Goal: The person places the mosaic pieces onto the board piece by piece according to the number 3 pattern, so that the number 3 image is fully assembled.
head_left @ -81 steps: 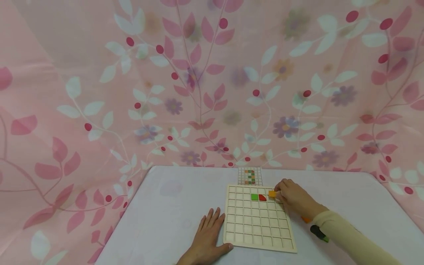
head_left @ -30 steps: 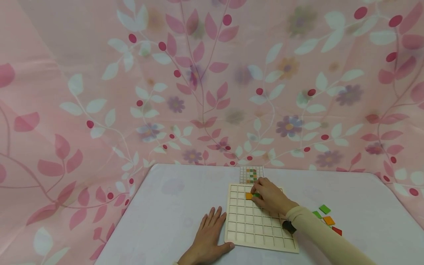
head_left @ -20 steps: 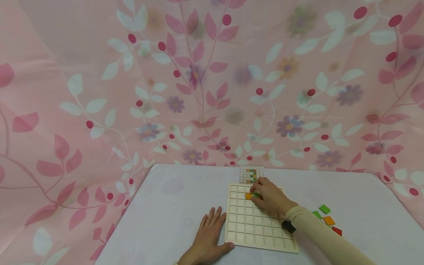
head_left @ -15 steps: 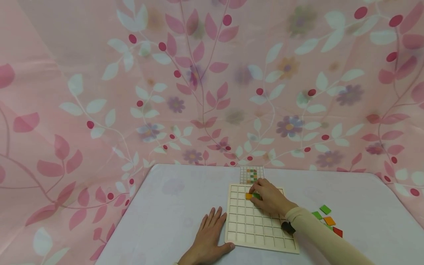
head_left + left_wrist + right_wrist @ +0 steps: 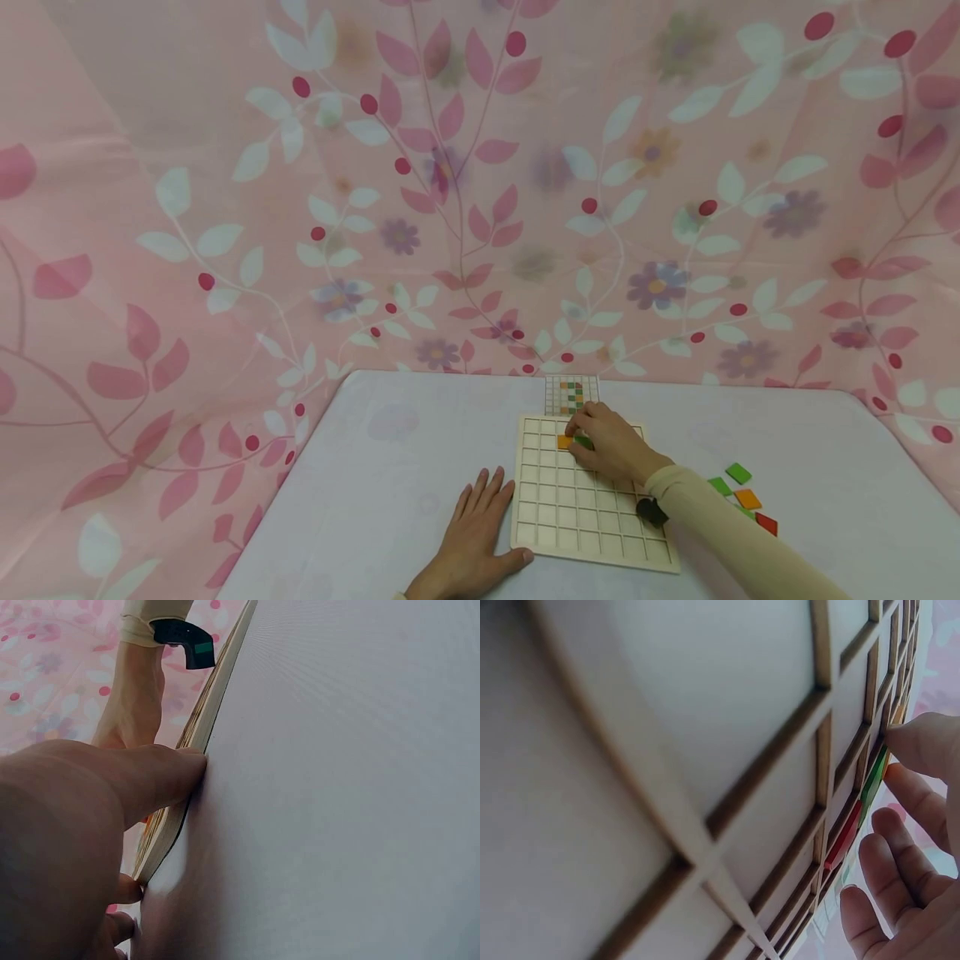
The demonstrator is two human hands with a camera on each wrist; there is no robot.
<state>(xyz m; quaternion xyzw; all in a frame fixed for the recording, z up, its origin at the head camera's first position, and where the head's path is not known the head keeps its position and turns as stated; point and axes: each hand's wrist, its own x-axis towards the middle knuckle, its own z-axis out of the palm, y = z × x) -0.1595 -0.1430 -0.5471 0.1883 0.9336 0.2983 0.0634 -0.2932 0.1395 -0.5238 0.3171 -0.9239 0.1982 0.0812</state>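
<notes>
A pale wooden grid board (image 5: 573, 508) lies on the table. My right hand (image 5: 611, 442) is over its far rows, thumb and index finger pinching a square orange tile (image 5: 564, 442) at a cell. Right of that sits a green tile (image 5: 582, 441), partly covered by the fingers. The right wrist view shows a red tile (image 5: 843, 834) beyond the green one, in line with it; the hand hides it from the head. My left hand (image 5: 476, 533) lies flat with fingers spread along the board's left side, its thumb (image 5: 161, 776) against the board's edge.
Several loose tiles, among them a green tile (image 5: 738, 473), an orange tile (image 5: 747, 499) and a red tile (image 5: 767, 524), lie right of the board. Behind the board is a pattern card (image 5: 552, 396) with a printed grid. A floral curtain (image 5: 480, 208) hangs beyond the table.
Since the oldest frame, my right hand has carried the orange tile leftward from the board's far right to beside the green tile. It has barely moved over the last second. The left hand stays put.
</notes>
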